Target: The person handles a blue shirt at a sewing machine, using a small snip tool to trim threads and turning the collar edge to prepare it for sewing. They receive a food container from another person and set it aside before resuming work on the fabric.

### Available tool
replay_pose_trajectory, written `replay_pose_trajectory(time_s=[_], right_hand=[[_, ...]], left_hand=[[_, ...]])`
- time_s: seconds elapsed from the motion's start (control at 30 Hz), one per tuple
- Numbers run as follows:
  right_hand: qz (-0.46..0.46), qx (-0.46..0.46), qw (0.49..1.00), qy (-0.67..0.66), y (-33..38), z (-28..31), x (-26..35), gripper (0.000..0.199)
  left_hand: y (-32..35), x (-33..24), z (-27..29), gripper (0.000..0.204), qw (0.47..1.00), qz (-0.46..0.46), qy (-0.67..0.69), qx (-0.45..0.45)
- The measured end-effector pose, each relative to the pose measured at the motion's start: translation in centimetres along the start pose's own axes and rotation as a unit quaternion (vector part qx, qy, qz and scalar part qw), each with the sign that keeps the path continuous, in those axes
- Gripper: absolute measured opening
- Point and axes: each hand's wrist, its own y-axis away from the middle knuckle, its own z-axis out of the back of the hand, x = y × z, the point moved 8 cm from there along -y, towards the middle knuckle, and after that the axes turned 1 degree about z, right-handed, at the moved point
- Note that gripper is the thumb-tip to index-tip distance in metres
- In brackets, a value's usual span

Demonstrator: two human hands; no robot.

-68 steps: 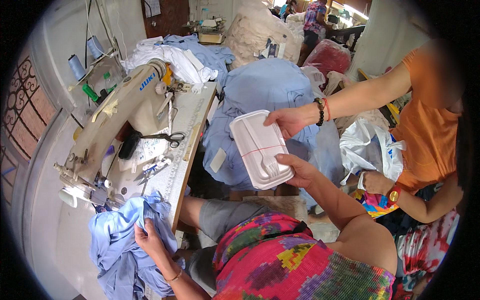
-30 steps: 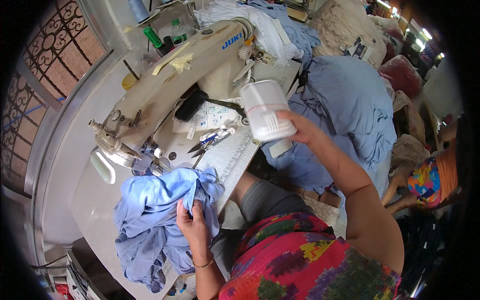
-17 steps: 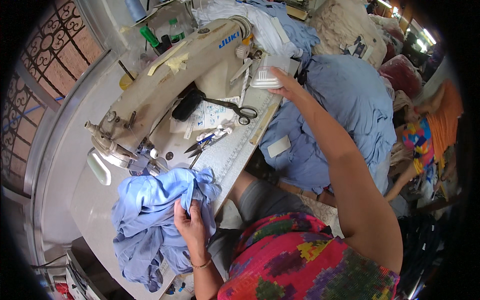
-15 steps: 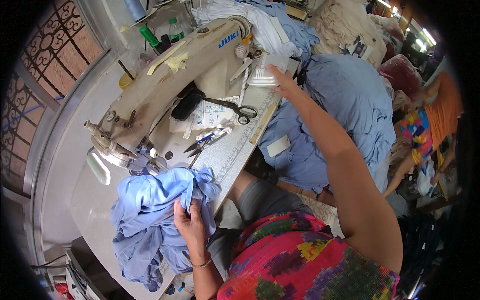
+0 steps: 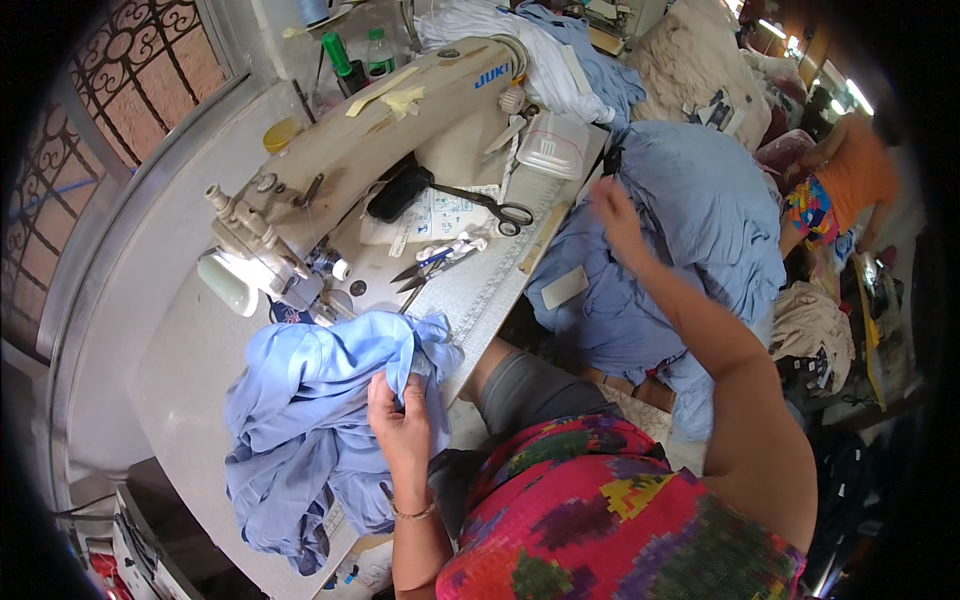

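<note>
A: What changed?

B: The right hand (image 5: 615, 215) has released the white container (image 5: 548, 155), now resting just right of the sewing machine (image 5: 390, 150), and pulls back, fingers loosely spread, empty.

A: And the left hand (image 5: 400, 425)?

B: Closed on the blue garment (image 5: 310, 420) in front of the machine. Best practice: keep that grip and smooth the fabric flat.

Your right hand (image 5: 612, 212) is blurring in the upper middle of the frame, so you cannot tell whether its fingers are curled or spread. Your left hand (image 5: 400, 420) is burying its fingertips in the blue cloth (image 5: 300, 420), low and left of centre. The sewing machine (image 5: 370, 160) is hiding its needle behind its head. At the right rim, a person (image 5: 850, 170) is fading into the dark edge.
</note>
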Motion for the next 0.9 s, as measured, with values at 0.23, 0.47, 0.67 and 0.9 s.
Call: replay_pose_trajectory(time_s=[0.23,0.47,0.67,0.9], right_hand=[[-0.19,0.313,0.904,0.219,30.4,4.9,-3.5,0.02],[-0.354,0.4,0.788,0.308,40.3,9.5,-4.9,0.021],[-0.398,0.446,0.732,0.326,42.4,10.2,-4.8,0.021],[-0.419,0.467,0.703,0.335,43.5,10.2,-3.6,0.022]], left_hand=[[0.3,-0.5,-0.6,0.009,0.994,-0.085,-0.065,0.002],[0.1,-0.9,-0.8,0.007,0.994,-0.092,-0.057,0.013],[0.1,-0.8,-0.8,0.007,0.996,-0.087,-0.027,0.01],[0.3,-1.1,-0.8,0.009,0.995,-0.092,-0.028,0.022]])
